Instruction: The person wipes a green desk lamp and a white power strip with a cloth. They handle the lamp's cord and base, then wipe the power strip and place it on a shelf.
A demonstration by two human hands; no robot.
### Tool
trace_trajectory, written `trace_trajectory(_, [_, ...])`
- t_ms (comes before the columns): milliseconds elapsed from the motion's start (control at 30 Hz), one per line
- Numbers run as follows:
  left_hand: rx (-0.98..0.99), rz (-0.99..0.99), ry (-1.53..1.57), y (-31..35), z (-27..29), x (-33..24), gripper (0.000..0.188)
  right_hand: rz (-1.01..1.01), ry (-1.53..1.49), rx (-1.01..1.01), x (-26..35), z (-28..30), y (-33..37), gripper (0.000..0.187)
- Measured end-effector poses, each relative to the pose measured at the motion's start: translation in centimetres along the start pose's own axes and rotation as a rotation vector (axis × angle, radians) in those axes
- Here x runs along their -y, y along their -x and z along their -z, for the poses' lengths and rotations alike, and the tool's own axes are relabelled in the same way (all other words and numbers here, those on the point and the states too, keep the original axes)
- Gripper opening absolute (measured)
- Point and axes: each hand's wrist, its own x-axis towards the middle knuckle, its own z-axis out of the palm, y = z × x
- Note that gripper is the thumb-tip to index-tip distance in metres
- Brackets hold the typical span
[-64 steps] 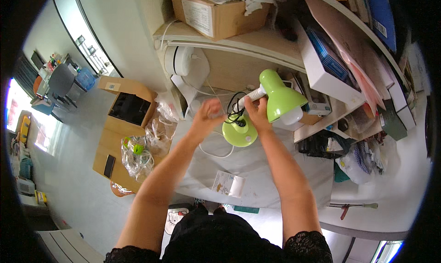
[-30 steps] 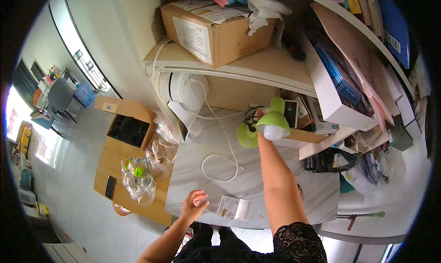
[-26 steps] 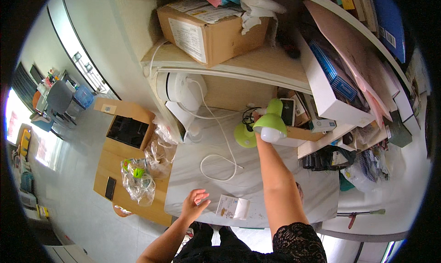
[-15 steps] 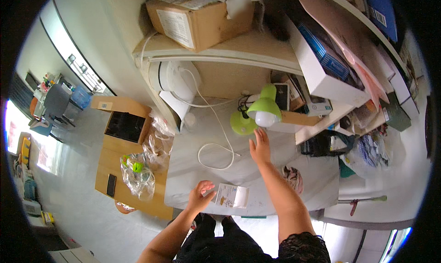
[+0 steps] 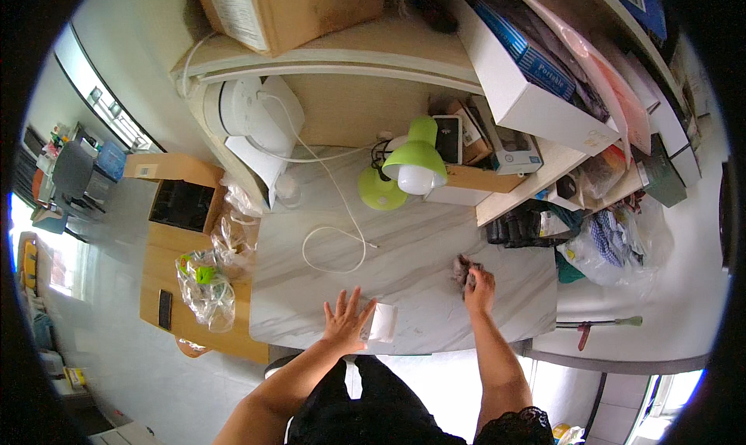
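Observation:
My right hand (image 5: 480, 291) is closed on a crumpled greyish-pink cloth (image 5: 461, 269) on the right part of the marble-patterned desktop (image 5: 420, 289). At the front edge my left hand (image 5: 346, 323) lies with its fingers spread and holds nothing. Its thumb side is against a small white printed carton (image 5: 384, 323), partly covering it. Farther back stands a green desk lamp (image 5: 421, 153), its bulb facing forward. A white cable (image 5: 342, 229) loops over the desktop, left of the lamp.
A round white appliance (image 5: 242, 118) stands at the back left under the shelf. On the lower wooden table at left are an open cardboard box (image 5: 183, 200), plastic bags (image 5: 208, 289) and a phone (image 5: 165, 310). Boxes and black bundles (image 5: 517, 227) crowd the right side.
My right hand has come back from beside the lamp and taken hold of the cloth. My left hand has spread its fingers and now covers part of the carton. The view has shifted.

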Motion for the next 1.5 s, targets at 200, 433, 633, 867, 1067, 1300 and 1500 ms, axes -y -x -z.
trace_trajectory(200, [-0.264,-0.036,0.051,-0.3,-2.6,1.3,0.11,0.342,-0.018,-0.111,5.1,-0.2,-14.0,0.031])
trace_trajectory(433, [-0.477,0.097,0.241,2.5,-1.1,3.3,0.103,0.219,0.22,-0.092,7.5,-6.6,-14.5,0.039])
trace_trajectory(633, [-0.555,0.288,0.211,3.4,-0.3,8.5,0.105,0.659,-0.111,0.221,10.2,-6.1,-2.8,0.048])
trace_trajectory(867, [-0.668,0.282,0.379,3.6,3.1,11.3,0.109,0.393,0.071,0.436,13.7,-3.4,-1.8,0.046])
trace_trajectory(1067, [-0.496,0.337,0.199,3.3,2.0,12.8,0.111,0.417,-0.16,0.237,23.1,-8.4,-5.8,0.053])
trace_trajectory(1300, [-0.382,0.352,0.219,4.4,4.3,12.7,0.118,0.039,0.172,0.391,28.0,-13.6,-6.1,0.055])
trace_trajectory(1500, [-1.163,-0.023,0.498,1.2,16.7,14.8,0.089,0.448,-0.419,0.007,33.2,-8.6,-7.7,0.05])
